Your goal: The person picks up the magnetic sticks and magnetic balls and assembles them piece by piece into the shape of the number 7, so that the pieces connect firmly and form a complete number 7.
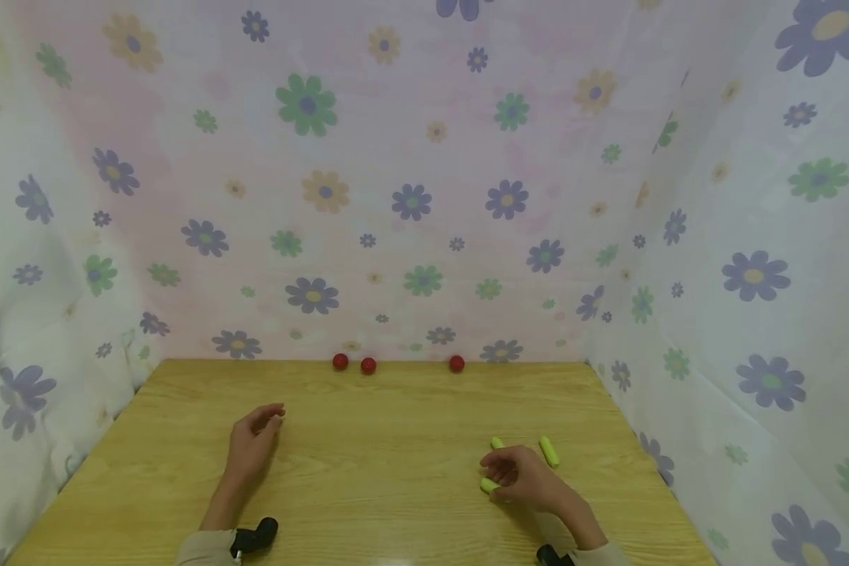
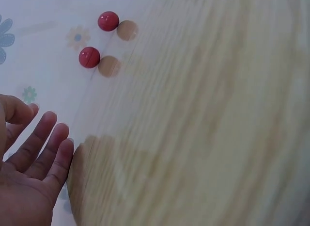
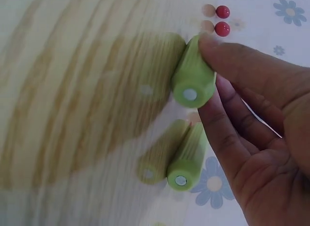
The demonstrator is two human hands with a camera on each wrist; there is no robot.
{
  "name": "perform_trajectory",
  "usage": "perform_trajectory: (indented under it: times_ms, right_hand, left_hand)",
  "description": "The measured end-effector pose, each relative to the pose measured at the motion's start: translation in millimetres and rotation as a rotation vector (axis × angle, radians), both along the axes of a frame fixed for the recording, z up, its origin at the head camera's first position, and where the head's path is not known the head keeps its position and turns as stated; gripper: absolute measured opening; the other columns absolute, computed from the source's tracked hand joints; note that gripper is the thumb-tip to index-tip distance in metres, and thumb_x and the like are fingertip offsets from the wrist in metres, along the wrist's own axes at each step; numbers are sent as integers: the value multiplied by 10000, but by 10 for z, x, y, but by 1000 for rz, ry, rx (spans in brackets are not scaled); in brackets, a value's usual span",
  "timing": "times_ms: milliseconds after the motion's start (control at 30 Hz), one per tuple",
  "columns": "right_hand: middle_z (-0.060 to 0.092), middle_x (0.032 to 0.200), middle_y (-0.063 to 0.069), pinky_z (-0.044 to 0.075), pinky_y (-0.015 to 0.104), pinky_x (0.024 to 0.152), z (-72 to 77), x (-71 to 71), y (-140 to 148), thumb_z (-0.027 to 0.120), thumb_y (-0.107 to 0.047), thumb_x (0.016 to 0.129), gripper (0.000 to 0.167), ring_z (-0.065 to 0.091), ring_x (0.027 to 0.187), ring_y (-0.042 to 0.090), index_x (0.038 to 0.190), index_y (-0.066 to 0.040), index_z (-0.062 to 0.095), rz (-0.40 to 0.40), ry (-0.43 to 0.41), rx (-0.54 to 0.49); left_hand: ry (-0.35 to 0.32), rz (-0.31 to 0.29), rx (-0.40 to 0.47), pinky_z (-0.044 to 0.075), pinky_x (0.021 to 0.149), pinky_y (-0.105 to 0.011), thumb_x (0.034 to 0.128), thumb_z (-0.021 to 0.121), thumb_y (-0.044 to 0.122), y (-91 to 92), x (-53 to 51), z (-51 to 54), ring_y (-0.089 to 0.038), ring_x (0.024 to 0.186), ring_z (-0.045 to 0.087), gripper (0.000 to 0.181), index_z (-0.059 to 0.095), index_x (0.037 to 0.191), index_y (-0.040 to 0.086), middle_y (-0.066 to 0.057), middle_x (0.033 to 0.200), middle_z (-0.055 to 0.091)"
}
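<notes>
My right hand (image 1: 527, 478) is low over the table at the right, thumb and fingers around a light green stick (image 3: 193, 73). In the right wrist view the thumb lies on its upper side and fingertips meet its lower side; the stick's near end shows a pale round spot. A second green stick (image 3: 186, 160) lies alongside. In the head view one green stick (image 1: 497, 443) is partly behind the hand, and another green stick (image 1: 549, 451) lies to its right. My left hand (image 1: 251, 444) is at the left with loosely bent fingers and holds nothing.
Three red balls stand along the table's back edge: a left ball (image 1: 340, 362), one beside it (image 1: 368, 365), and a third ball (image 1: 456, 363) farther right. The wooden table (image 1: 368, 464) is glossy. Flower-patterned sheets (image 1: 368, 157) enclose its back and sides.
</notes>
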State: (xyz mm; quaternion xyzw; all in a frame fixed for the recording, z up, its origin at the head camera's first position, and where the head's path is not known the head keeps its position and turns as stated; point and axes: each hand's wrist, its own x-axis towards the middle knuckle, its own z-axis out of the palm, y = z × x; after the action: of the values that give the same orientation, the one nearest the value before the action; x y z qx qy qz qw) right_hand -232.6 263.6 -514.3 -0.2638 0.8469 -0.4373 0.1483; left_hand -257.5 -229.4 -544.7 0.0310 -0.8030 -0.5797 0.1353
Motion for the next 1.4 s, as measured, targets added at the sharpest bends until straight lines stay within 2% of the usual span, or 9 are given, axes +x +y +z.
perform_trajectory:
  times_ms: [167, 300, 433, 633, 767, 1033, 1233, 1400]
  right_hand:
    - [710, 943, 49, 581, 238, 704, -16, -18, -23, 804, -78, 873, 205, 653, 807, 61, 1055, -13, 735, 10, 34, 17]
    - [711, 901, -1, 570, 231, 686, -25, -39, -61, 806, -132, 883, 160, 635, 775, 28, 1009, -48, 755, -3, 62, 48]
    - [715, 911, 1, 552, 221, 673, -9, -71, -110, 793, -144, 897, 152, 619, 766, 22, 1008, -44, 762, -13, 62, 60]
    - [735, 1049, 68, 561, 215, 775, -4, -125, -173, 761, -125, 923, 158, 665, 901, 59, 1059, -45, 765, 4, 38, 69]
    - [741, 1078, 75, 571, 220, 831, -17, -142, -208, 760, -88, 915, 164, 687, 965, 87, 1073, -50, 773, 4, 58, 78]
    - [743, 1082, 41, 566, 212, 820, -67, -130, -234, 708, 48, 843, 307, 660, 972, 86, 1127, -46, 775, 13, 98, 105]
    - [749, 1088, 65, 563, 213, 815, -68, -131, -234, 703, 36, 859, 297, 668, 970, 104, 1141, -29, 768, 19, 119, 97]
    - [750, 1116, 97, 577, 227, 841, -75, -142, -261, 741, -21, 894, 257, 699, 996, 113, 1151, -16, 753, 24, 130, 73]
  left_hand:
    - [17, -21, -1, 505, 804, -131, 1058, 537, 101, 68, -1, 16, -102, 1049, 626, 297, 652, 1284, -52, -234, 1242, 662]
    - [29, -45, 4, 521, 822, -140, 1059, 534, 98, 98, -70, -8, -225, 1104, 641, 298, 648, 1293, -48, -225, 1244, 660]
    - [41, -47, 51, 538, 814, -147, 1057, 526, 84, 142, -153, -35, -278, 1088, 656, 292, 650, 1282, -54, -236, 1227, 658]
    - [69, 6, 208, 576, 760, -174, 1028, 553, 14, 212, -263, -61, -207, 945, 691, 246, 654, 1211, -116, -292, 1142, 658]
    - [100, 21, 283, 577, 740, -175, 1002, 591, -13, 252, -346, -67, -170, 906, 690, 246, 641, 1200, -149, -303, 1111, 656]
    - [56, 9, 269, 542, 810, -124, 947, 626, -32, 354, -484, -93, -189, 983, 668, 280, 660, 1216, -102, -294, 1166, 648]
    - [99, -6, 274, 542, 819, -117, 939, 630, -61, 445, -566, -120, -104, 941, 666, 288, 647, 1218, -129, -332, 1176, 638]
    - [109, 19, 265, 536, 793, -107, 951, 622, -51, 510, -627, -127, -66, 918, 644, 262, 655, 1200, -124, -321, 1162, 648]
